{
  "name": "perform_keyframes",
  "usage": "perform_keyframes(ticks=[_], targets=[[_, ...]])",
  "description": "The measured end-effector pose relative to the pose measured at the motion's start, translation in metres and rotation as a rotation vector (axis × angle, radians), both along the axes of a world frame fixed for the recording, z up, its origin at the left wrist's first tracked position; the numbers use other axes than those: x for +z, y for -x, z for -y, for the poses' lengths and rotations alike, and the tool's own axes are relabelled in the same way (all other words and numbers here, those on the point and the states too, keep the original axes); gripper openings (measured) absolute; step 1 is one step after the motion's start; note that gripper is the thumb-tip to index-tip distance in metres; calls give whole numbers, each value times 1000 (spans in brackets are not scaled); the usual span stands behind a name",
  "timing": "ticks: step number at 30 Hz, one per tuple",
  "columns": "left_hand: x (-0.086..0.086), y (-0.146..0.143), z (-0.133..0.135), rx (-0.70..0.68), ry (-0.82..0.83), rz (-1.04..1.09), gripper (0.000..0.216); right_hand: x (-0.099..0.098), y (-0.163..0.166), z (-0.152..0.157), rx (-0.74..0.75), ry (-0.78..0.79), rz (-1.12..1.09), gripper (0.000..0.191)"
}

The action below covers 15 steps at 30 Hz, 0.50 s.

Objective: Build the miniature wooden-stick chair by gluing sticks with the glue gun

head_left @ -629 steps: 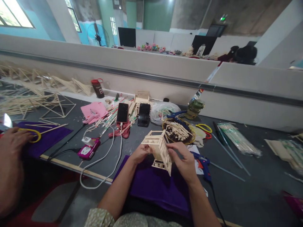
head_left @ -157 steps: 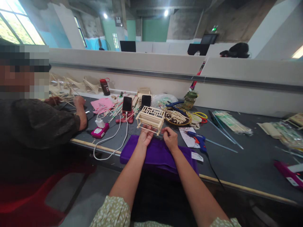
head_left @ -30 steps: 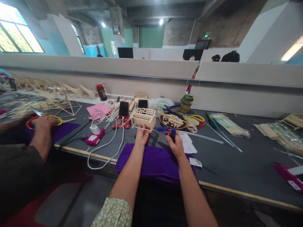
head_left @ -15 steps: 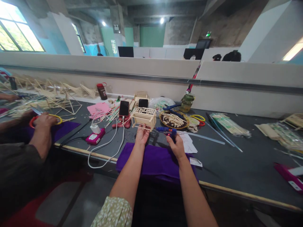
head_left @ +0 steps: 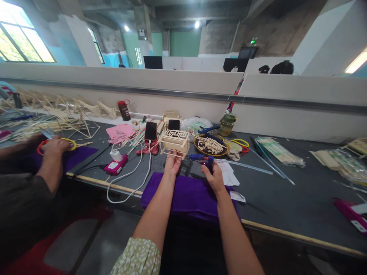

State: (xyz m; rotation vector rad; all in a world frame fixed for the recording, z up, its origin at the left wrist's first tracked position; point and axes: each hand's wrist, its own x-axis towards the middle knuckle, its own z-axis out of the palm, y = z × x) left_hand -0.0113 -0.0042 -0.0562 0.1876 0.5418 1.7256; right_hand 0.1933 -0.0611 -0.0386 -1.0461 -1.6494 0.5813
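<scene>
My left hand (head_left: 172, 163) grips the lower edge of a small box-shaped model of pale wooden sticks (head_left: 175, 142), held upright above the dark table (head_left: 286, 194). My right hand (head_left: 213, 175) is closed round a blue hot glue gun (head_left: 200, 157), whose nozzle points left at the model's right side. A red light glows on the gun. Under both wrists lies a purple cloth (head_left: 187, 194) at the table's front edge.
A round dish of short sticks (head_left: 211, 144), two phones (head_left: 150, 131), white cables (head_left: 126, 183), a green jar (head_left: 227, 123), scissors and long sticks (head_left: 259, 164) crowd the table. At the left, another person's hand (head_left: 54, 147) holds yellow-handled scissors beside stick frames (head_left: 57, 114).
Almost nothing differs over the last second. About five seconds ago my right hand held no glue gun; it now holds the gun at the model.
</scene>
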Motion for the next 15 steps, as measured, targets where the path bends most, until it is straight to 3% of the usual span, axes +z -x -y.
perform_keyframes(ticks=[15], targets=[[3, -1, 2, 2, -31, 6, 21, 0, -1, 2, -18, 10, -3, 27]])
